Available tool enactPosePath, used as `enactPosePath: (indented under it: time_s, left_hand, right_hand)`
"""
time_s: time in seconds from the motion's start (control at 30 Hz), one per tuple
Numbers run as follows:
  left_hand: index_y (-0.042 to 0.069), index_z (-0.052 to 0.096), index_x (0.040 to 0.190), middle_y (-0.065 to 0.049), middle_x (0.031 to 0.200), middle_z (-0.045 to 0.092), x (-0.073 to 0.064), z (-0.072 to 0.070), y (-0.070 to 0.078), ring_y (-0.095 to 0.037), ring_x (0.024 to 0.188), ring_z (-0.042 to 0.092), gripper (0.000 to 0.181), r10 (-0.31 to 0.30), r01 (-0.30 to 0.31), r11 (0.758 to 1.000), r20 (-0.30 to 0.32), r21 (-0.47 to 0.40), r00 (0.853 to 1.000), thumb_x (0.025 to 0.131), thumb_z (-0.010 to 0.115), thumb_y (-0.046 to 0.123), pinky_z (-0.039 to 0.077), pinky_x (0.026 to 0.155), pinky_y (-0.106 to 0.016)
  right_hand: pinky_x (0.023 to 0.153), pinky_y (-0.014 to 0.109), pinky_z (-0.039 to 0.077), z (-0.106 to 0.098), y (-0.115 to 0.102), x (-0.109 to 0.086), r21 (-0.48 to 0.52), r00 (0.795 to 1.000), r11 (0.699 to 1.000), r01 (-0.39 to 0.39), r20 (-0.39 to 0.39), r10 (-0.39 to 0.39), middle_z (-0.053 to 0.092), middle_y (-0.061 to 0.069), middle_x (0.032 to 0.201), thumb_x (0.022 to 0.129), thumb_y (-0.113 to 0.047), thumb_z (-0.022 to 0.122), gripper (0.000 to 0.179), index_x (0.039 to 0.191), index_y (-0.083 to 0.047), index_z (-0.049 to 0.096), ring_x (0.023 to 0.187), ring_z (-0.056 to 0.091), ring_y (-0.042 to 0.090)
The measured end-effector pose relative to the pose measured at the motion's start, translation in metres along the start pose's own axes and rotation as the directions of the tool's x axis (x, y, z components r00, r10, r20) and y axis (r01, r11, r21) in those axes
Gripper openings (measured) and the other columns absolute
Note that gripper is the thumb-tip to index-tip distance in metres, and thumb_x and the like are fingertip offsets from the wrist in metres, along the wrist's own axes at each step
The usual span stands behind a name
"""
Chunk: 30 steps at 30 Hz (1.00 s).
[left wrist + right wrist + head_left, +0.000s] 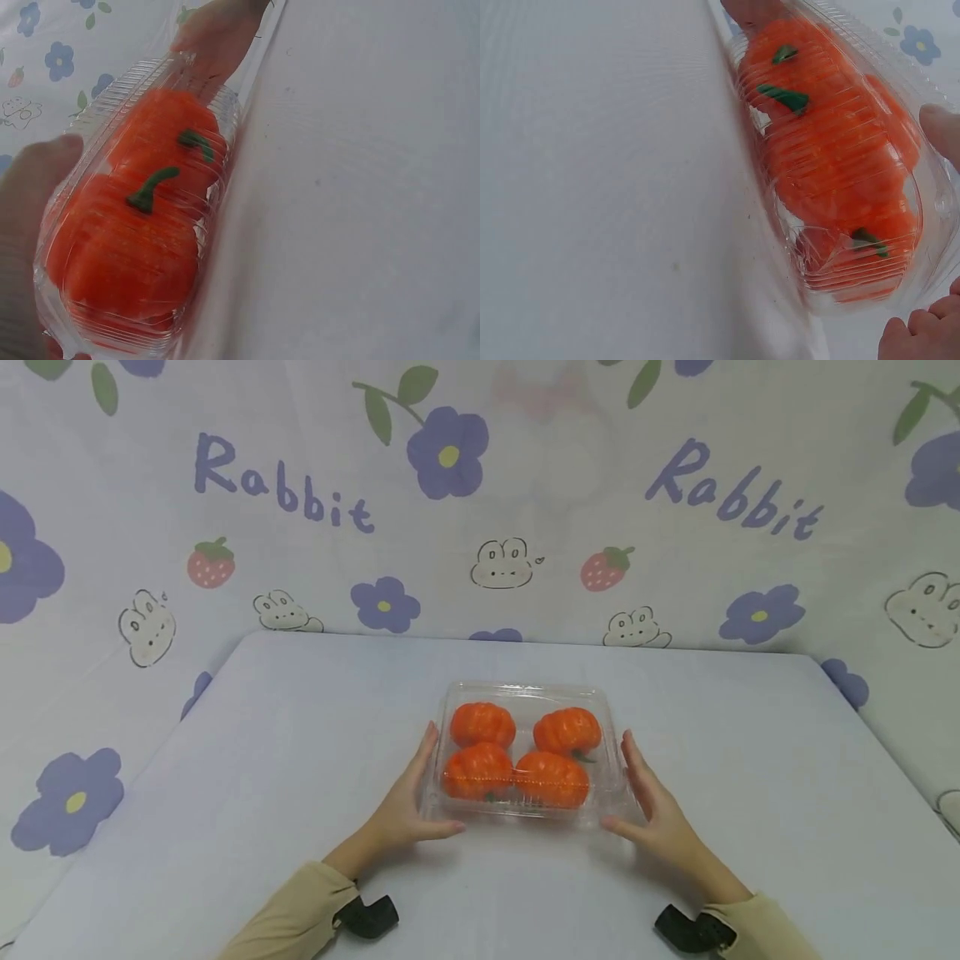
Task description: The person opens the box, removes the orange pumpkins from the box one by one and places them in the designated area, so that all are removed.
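A white table [300,718] is bounded at its far side by a nearly straight edge and is enclosed, behind and on both sides, by a pale backdrop [420,543]. The backdrop is printed with purple flowers [468,456], red strawberries [212,568], outlined rabbits [501,572] and the word "Rabbit" [283,489], which is lettered twice in purple. The table's surface is smooth for the most part, and small specks are shown on it in the wrist views.

A clear plastic container [525,695] is placed on the table, about midway between its sides. Four orange pumpkins [483,725] are enclosed in it, arranged in two rows of two; the front pair are set against each other, and green stems [141,199] are seen through the ribbed walls. The container's left side is flanked by the left hand [401,810], whose fingers are extended along the wall and whose thumb is held apart in front. The right side is flanked likewise by the right hand [663,818], with fingers extended and thumb spread toward the front corner. Whether the plastic is touched by the right hand cannot be told. Soft shadows are cast on the table below both hands. Both forearms are covered by beige sleeves [296,910], and a dark curved piece [371,918] is worn at each wrist.
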<state>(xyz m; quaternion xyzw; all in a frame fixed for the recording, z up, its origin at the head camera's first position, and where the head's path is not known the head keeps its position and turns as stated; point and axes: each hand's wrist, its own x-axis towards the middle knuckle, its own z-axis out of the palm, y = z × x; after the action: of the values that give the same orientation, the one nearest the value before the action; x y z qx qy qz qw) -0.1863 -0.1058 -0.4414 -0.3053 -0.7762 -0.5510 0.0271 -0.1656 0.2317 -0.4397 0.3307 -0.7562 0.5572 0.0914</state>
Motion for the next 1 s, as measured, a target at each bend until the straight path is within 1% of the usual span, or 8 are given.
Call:
enactPosePath:
  time_s: [0.1, 0.23, 0.4, 0.5, 0.63, 0.77, 0.93, 1.0]
  left_hand:
    - [-0.002, 0.006, 0.142, -0.016, 0.147, 0.002, -0.001, 0.0, 0.012, -0.028, 0.133, 0.007, 0.109, -0.018, 0.018, 1.0, -0.008, -0.008, 1.0, 0.06, 0.079, -0.001, 0.013, 0.102, -0.052]
    - [-0.007, 0.01, 0.14, -0.023, 0.145, 0.004, -0.001, -0.002, 0.028, -0.032, 0.132, 0.008, 0.099, -0.059, 0.059, 0.998, -0.025, -0.022, 0.998, 0.066, 0.075, -0.001, 0.012, 0.102, -0.051]
    - [-0.005, 0.01, 0.14, -0.022, 0.144, 0.011, -0.001, -0.003, 0.034, -0.033, 0.131, 0.014, 0.094, -0.133, 0.133, 0.991, -0.017, -0.027, 0.991, 0.07, 0.073, 0.002, 0.016, 0.102, -0.049]
    - [-0.006, 0.012, 0.14, -0.022, 0.143, 0.016, 0.0, -0.004, 0.034, -0.032, 0.129, 0.019, 0.091, -0.145, 0.144, 0.989, -0.017, -0.04, 0.989, 0.072, 0.072, 0.002, 0.018, 0.102, -0.048]
    - [-0.009, 0.014, 0.138, -0.026, 0.141, 0.019, 0.002, -0.004, 0.033, -0.035, 0.128, 0.021, 0.086, -0.113, 0.111, 0.991, -0.015, -0.074, 0.993, 0.073, 0.069, -0.002, 0.019, 0.102, -0.047]
    - [-0.014, 0.016, 0.135, -0.03, 0.139, 0.02, 0.004, -0.005, 0.032, -0.039, 0.127, 0.02, 0.08, -0.063, 0.061, 0.993, -0.012, -0.102, 0.998, 0.073, 0.066, -0.008, 0.019, 0.102, -0.047]
    - [-0.02, 0.018, 0.131, -0.034, 0.137, 0.019, 0.002, -0.004, 0.028, -0.042, 0.127, 0.016, 0.075, -0.006, 0.003, 0.994, -0.024, -0.107, 1.0, 0.072, 0.063, -0.011, 0.016, 0.103, -0.044]
    - [-0.02, 0.018, 0.131, -0.034, 0.137, 0.018, 0.001, -0.003, 0.021, -0.041, 0.128, 0.016, 0.074, 0.01, -0.013, 0.993, -0.027, -0.119, 1.0, 0.073, 0.063, -0.013, 0.015, 0.104, -0.042]
  right_hand:
    - [0.101, 0.014, 0.016, 0.002, 0.0, -0.002, -0.002, 0.999, 1.0, -0.024, -0.033, 0.024, 0.003, 0.027, 0.144, 0.061, 0.022, 0.068, 0.103, 0.141, 0.004, 0.005, 0.133, 0.007, 0.022]
    - [0.101, 0.014, 0.015, 0.003, -0.001, -0.002, 0.034, 0.999, 0.999, -0.042, -0.027, 0.043, 0.002, 0.025, 0.144, 0.063, 0.022, 0.067, 0.101, 0.141, 0.004, 0.006, 0.133, 0.005, 0.021]
    - [0.102, 0.014, 0.014, 0.003, -0.001, -0.002, 0.08, 0.999, 0.996, -0.038, -0.021, 0.04, 0.0, 0.026, 0.144, 0.063, 0.023, 0.067, 0.1, 0.14, 0.005, 0.006, 0.133, 0.004, 0.021]
    - [0.102, 0.014, 0.014, 0.003, -0.001, -0.001, 0.101, 0.998, 0.993, -0.053, -0.021, 0.055, 0.0, 0.025, 0.144, 0.064, 0.023, 0.066, 0.1, 0.141, 0.003, 0.005, 0.133, 0.004, 0.02]
    - [0.102, 0.013, 0.013, 0.0, -0.002, 0.0, 0.049, 0.994, 0.993, -0.105, -0.036, 0.107, 0.004, 0.021, 0.146, 0.065, 0.018, 0.068, 0.098, 0.142, 0.001, 0.009, 0.133, 0.006, 0.019]
    - [0.101, 0.011, 0.013, -0.001, -0.01, 0.004, -0.013, 0.988, 0.988, -0.151, -0.042, 0.15, 0.008, 0.023, 0.144, 0.066, 0.016, 0.069, 0.095, 0.14, 0.004, 0.012, 0.133, 0.007, 0.022]
    - [0.101, 0.012, 0.012, 0.0, -0.002, 0.0, 0.032, 0.984, 0.984, -0.176, -0.028, 0.176, 0.006, 0.019, 0.146, 0.067, 0.016, 0.069, 0.096, 0.142, 0.001, 0.011, 0.133, 0.006, 0.018]
    - [0.101, 0.012, 0.012, 0.0, -0.001, -0.002, 0.049, 0.983, 0.982, -0.181, -0.022, 0.182, 0.005, 0.018, 0.146, 0.067, 0.015, 0.069, 0.096, 0.142, 0.0, 0.011, 0.133, 0.005, 0.017]
